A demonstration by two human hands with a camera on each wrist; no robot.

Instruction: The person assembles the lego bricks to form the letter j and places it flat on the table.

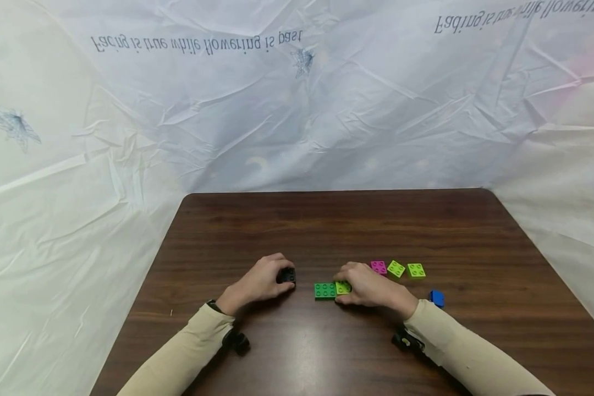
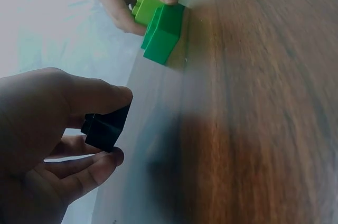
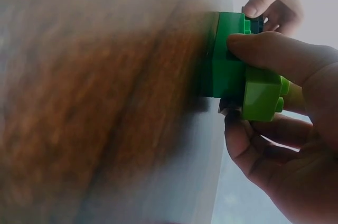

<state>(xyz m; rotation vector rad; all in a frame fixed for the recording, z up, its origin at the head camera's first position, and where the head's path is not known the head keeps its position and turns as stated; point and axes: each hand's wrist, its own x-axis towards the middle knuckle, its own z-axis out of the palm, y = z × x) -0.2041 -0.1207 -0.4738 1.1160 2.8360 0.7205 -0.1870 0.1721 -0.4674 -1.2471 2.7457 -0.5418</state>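
My left hand [image 1: 261,279] pinches a small black toy building brick [image 2: 108,126] between thumb and fingers, left of the middle of the table. To its right, my right hand [image 1: 368,283] grips a green brick [image 1: 324,291] with a lime brick [image 3: 262,97] on its right end. In the right wrist view the thumb lies along the green brick's side, and the other fingers curl round the far side. The lime brick sits higher than the green one, its studs toward the palm. A gap separates the black brick from the green one.
Beyond the right hand lie a magenta brick [image 1: 378,267], a lime brick [image 1: 396,269] and another lime brick [image 1: 416,270]. A blue brick [image 1: 437,298] lies beside the right forearm. The brown wood-grain table [image 1: 326,220] meets hanging white sheeting [image 1: 297,121] at its back and sides.
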